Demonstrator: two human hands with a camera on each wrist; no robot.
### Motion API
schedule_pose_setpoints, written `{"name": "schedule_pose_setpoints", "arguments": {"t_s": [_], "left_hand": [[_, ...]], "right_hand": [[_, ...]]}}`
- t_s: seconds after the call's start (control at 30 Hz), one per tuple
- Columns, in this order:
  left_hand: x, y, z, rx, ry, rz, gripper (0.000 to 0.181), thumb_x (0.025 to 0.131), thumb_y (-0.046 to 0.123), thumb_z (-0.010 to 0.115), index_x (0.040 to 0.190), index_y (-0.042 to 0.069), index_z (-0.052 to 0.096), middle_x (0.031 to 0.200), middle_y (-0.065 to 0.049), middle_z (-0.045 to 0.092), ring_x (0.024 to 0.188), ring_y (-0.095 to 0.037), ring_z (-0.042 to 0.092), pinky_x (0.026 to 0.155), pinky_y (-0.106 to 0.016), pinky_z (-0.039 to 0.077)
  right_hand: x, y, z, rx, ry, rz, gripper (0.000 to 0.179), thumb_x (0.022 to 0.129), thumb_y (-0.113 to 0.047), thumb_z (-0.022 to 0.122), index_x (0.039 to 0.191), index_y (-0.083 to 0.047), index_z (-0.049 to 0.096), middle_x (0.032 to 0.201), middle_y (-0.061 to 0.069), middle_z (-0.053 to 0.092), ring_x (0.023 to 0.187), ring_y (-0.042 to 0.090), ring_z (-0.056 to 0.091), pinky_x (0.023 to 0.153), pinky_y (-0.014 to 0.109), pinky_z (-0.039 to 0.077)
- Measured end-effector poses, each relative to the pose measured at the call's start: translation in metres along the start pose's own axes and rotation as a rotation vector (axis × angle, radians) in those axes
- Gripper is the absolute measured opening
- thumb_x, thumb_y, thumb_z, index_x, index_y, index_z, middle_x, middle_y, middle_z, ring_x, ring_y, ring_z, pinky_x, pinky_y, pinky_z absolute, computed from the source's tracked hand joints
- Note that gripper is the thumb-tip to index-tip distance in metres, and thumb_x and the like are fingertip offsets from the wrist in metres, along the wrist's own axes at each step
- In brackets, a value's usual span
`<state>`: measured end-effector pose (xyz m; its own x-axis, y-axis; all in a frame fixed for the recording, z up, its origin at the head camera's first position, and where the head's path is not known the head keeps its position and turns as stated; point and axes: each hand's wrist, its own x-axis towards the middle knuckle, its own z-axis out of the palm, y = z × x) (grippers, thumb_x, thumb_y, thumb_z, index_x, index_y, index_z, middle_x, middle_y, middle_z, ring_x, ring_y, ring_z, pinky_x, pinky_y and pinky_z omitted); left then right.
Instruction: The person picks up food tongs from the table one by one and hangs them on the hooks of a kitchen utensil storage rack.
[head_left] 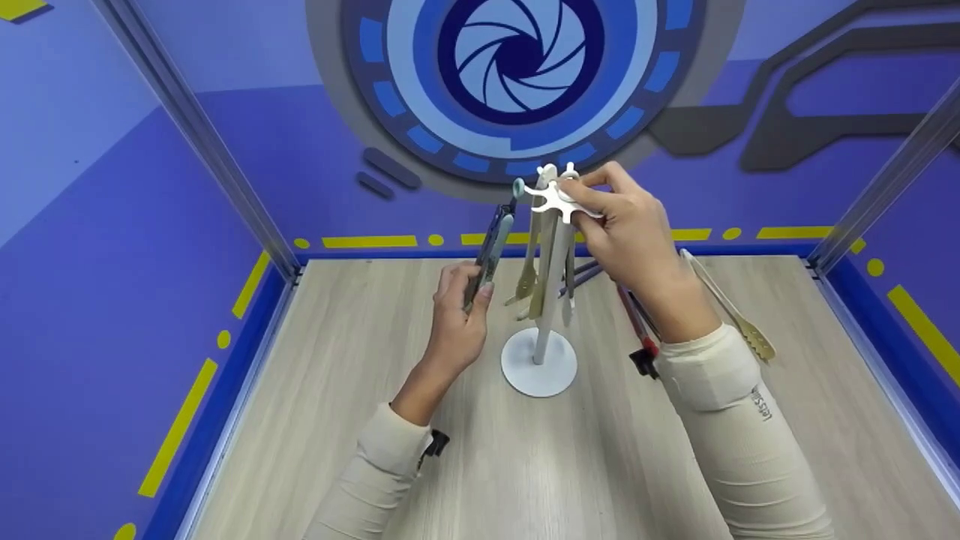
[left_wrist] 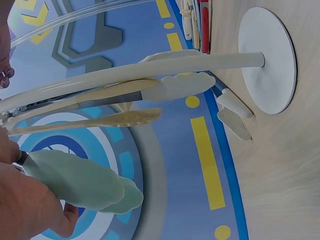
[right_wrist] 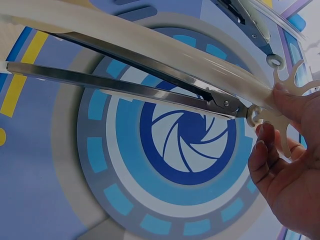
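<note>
Head view: left hand (head_left: 457, 322) grips green tongs (head_left: 491, 251); right hand (head_left: 626, 225) pinches rack top (head_left: 553, 199); beige tongs (head_left: 727, 304) beside.

Pale wooden table (head_left: 315, 420) enclosed by purple-blue patterned walls (head_left: 112, 247).

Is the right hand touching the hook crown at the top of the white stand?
Touching. The right wrist view shows the right hand with fingertips pressed on the white hook crown; the head view shows the same fingers over the stand top.
</note>
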<state>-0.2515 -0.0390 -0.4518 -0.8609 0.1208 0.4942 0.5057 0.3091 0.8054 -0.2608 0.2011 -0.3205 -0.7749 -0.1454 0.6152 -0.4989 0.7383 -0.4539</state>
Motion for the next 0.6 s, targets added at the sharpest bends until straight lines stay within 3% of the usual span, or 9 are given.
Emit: {"name": "schedule_pose_setpoints", "arguments": {"t_s": [0.27,0.6], "left_hand": [[0.0004,0.0027,0.0016,0.040,-0.022,-0.015,0.017,0.110,0.021,0.058,0.121,0.009,0.064,0.130,-0.014,0.058,0.121,-0.029,0.057,0.100,-0.045,0.035],[-0.0010,0.0011,0.0037,0.034,-0.052,-0.036,0.016,0.110,0.020,0.058,0.122,0.011,0.063,0.134,-0.013,0.057,0.124,-0.028,0.057,0.103,-0.047,0.033]], "right_hand": [[-0.0006,-0.0001,0.0000,-0.005,-0.004,0.017,0.042,0.101,-0.008,0.070,0.136,-0.031,0.073,0.121,0.004,0.069,0.075,0.021,0.061,0.062,0.024,0.037],[0.0007,0.0006,0.0011,-0.012,0.009,-0.007,0.041,0.101,-0.009,0.072,0.135,-0.031,0.075,0.120,0.005,0.070,0.075,0.023,0.062,0.063,0.028,0.038]]}}
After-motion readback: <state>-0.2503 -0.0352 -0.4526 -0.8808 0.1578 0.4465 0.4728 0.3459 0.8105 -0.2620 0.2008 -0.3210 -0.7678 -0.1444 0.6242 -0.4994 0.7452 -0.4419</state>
